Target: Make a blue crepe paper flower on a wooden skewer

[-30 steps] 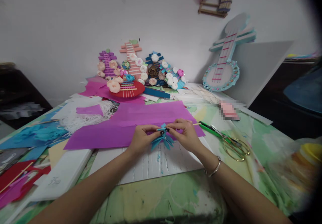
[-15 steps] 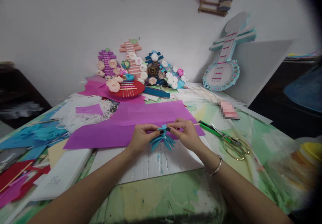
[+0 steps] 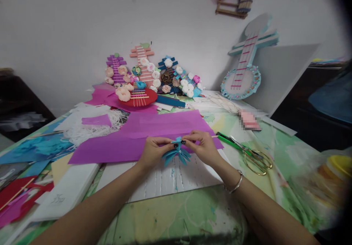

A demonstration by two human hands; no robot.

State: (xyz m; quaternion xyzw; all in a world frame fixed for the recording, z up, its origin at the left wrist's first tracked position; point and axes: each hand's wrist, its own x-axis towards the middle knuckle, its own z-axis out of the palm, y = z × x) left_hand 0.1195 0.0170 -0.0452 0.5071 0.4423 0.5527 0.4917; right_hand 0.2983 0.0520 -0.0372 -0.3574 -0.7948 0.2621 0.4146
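Observation:
A blue paper flower (image 3: 177, 156) with pointed petals hanging downward is held between my two hands, over a white board (image 3: 162, 180). My left hand (image 3: 155, 150) pinches it near the top from the left, thumb and finger closed. From the right, my right hand (image 3: 202, 146) pinches the same top part. A thin pale stick (image 3: 215, 136) sticks out to the right from behind my right hand, and a short blue piece shows between the fingertips. Purple paper (image 3: 121, 146) lies just behind both hands.
Gold-handled scissors (image 3: 258, 162) and a green cutter (image 3: 227, 140) lie to the right. A yellow-lidded jar (image 3: 339, 166) stands at the far right. White shredded paper (image 3: 79, 131) and blue crepe paper (image 3: 44, 146) lie left. Decorated paper guitars (image 3: 137, 97) lean at the back wall.
Both hands keep their pinch on the blue paper flower, with almost no visible movement. The whole view has shifted very slightly.

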